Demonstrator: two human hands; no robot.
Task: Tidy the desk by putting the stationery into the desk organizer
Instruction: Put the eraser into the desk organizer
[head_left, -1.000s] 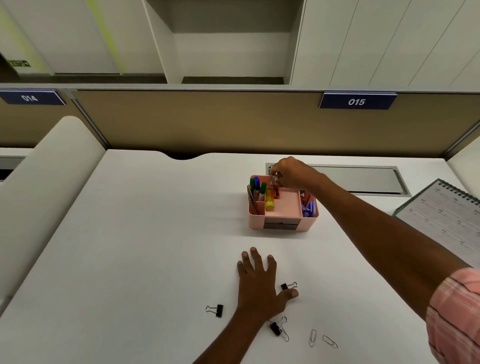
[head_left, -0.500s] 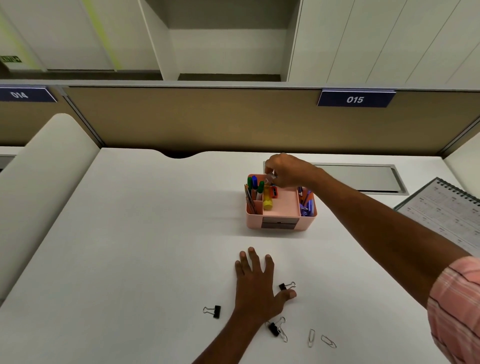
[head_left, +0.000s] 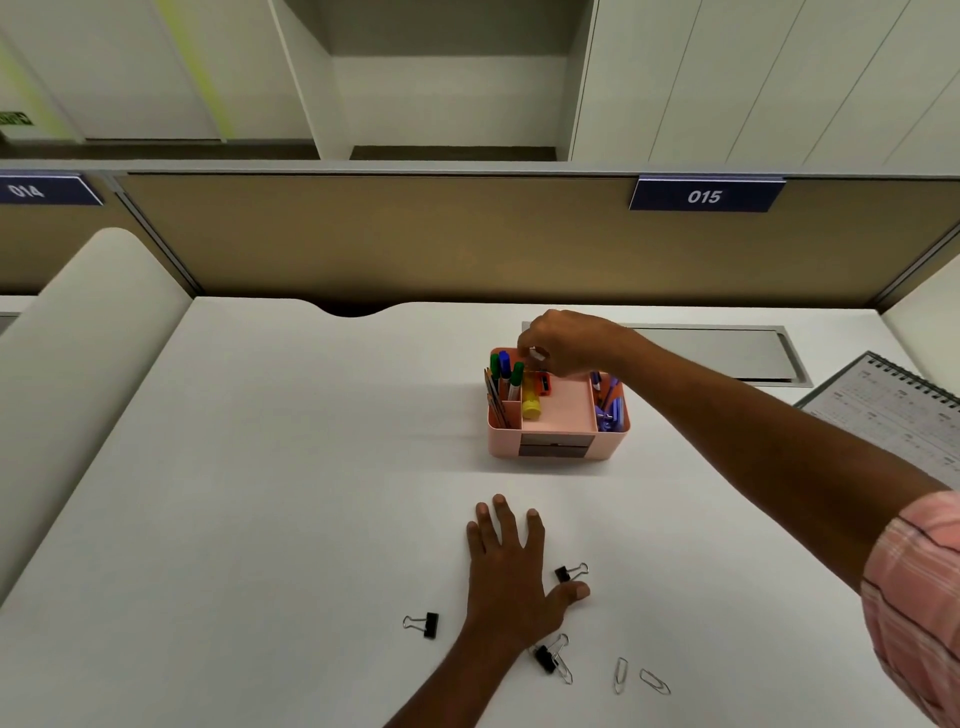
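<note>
A pink desk organizer (head_left: 558, 439) stands mid-desk holding markers (head_left: 506, 371), a yellow highlighter (head_left: 531, 402), an orange sharpener (head_left: 543, 384) and blue pens (head_left: 609, 410). My right hand (head_left: 563, 343) hovers over its back left part, fingers curled, pinching a small shiny object (head_left: 536, 353), perhaps a clip. My left hand (head_left: 511, 566) lies flat on the desk with fingers spread. Around it lie three black binder clips, one at its left (head_left: 423, 623), one by the thumb (head_left: 570, 572) and one near the wrist (head_left: 551, 657). Two paper clips (head_left: 621, 674) (head_left: 654, 682) lie to the right.
A spiral-bound calendar (head_left: 893, 410) lies at the right edge. A grey cable tray lid (head_left: 727, 348) is set into the desk behind the organizer. A tan partition (head_left: 415, 239) closes the back; a white divider (head_left: 78, 364) rises at left.
My right hand has shifted slightly left over the organizer's back. The left hand and the clips on the desk have stayed put.
</note>
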